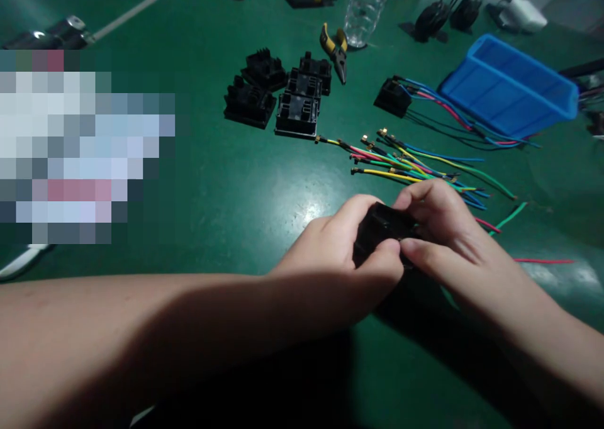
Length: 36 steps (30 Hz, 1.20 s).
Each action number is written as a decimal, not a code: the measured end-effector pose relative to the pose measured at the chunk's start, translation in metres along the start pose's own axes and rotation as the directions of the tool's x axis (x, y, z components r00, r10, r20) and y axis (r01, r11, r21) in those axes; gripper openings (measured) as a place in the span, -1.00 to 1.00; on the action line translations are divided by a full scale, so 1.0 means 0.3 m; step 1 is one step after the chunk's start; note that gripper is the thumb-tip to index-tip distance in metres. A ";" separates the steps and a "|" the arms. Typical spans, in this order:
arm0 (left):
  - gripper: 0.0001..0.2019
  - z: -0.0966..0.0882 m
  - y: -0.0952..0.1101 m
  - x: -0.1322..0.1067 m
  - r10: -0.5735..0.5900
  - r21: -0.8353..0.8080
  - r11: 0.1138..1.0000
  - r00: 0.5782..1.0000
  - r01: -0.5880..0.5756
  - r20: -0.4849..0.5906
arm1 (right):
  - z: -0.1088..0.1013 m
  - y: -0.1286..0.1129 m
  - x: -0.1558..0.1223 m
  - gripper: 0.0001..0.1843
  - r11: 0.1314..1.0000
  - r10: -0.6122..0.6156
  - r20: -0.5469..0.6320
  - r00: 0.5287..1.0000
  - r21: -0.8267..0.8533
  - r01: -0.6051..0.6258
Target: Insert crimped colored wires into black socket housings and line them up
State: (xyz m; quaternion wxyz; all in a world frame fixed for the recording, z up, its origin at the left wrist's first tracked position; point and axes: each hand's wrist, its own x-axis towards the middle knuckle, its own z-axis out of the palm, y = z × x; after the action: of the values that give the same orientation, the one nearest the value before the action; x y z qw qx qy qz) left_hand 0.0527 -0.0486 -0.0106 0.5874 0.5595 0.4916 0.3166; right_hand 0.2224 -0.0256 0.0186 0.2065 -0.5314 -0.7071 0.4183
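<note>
A black plastic housing (pixel 376 229) is held low over the table between my two hands. My left hand (pixel 346 246) wraps around its left side, thumb along the near edge. From the right, my right hand (pixel 443 228) grips the same housing, its thumb tip close to the left thumb and its fingers curled at the far side. Whether a small part or wire sits between the thumbs is hidden. Just beyond the hands lie several loose coloured wires (pixel 401 158) with metal terminals, their tips pointing left. A green wire end (pixel 449 298) shows beneath the right hand.
Several more black housings (pixel 296 116) stand farther back, beside yellow-handled pliers (pixel 336 53) and a clear plastic bottle (pixel 365 11). Another black housing (pixel 394 97) with wires attached lies near a blue bin (pixel 509 95). A blurred-out patch (pixel 70 146) covers the left.
</note>
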 end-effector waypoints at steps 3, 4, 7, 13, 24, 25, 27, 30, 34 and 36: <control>-0.75 0.000 0.005 -0.002 0.019 0.055 0.998 1.000 -0.018 -0.016 | 0.007 0.003 -0.008 -0.81 1.000 0.016 0.016 1.000 0.010 -0.016; -0.75 -0.001 0.006 -0.002 0.021 0.062 0.998 1.000 -0.021 -0.014 | 0.008 0.004 -0.008 -0.81 1.000 0.018 0.022 1.000 0.016 -0.018; -0.76 -0.004 0.006 0.003 0.016 0.048 0.999 1.000 -0.016 0.004 | 0.003 0.003 -0.004 -0.80 0.999 0.030 0.042 0.999 0.034 -0.031; -0.81 -0.016 0.004 0.016 0.018 0.031 0.999 1.000 -0.017 -0.005 | -0.040 -0.007 0.018 -0.75 0.970 0.107 0.225 0.969 0.191 -0.151; -0.80 -0.021 0.032 0.026 -0.049 0.035 0.998 0.999 0.049 0.018 | -0.071 -0.005 0.030 -0.62 0.958 0.068 0.289 0.955 0.249 -0.143; -0.79 -0.019 0.027 0.026 -0.039 0.027 0.999 0.999 0.039 0.008 | -0.072 -0.003 0.031 -0.61 0.959 0.062 0.284 0.957 0.249 -0.136; -0.77 -0.016 0.018 0.026 -0.023 0.019 1.000 1.000 0.023 -0.006 | -0.072 0.000 0.033 -0.58 0.960 0.062 0.280 0.958 0.247 -0.134; -0.78 -0.015 0.014 0.029 -0.022 0.020 1.000 1.000 0.022 -0.007 | -0.068 0.004 0.036 -0.57 0.961 0.074 0.279 0.957 0.236 -0.144; -0.79 -0.020 0.027 0.033 -0.030 0.011 0.999 1.000 0.030 -0.008 | -0.062 0.008 0.039 -0.60 0.960 0.075 0.261 0.963 0.242 -0.140; -0.78 -0.022 0.032 0.033 -0.047 -0.009 0.999 0.999 0.047 -0.003 | -0.062 0.012 0.039 -0.61 0.960 0.071 0.263 0.962 0.245 -0.138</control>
State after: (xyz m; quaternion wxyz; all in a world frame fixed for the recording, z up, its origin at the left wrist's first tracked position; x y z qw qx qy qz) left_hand 0.0514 -0.0356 -0.0028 0.5963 0.5448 0.5040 0.3059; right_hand 0.2340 -0.0075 0.0243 0.1608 -0.4790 -0.6370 0.5822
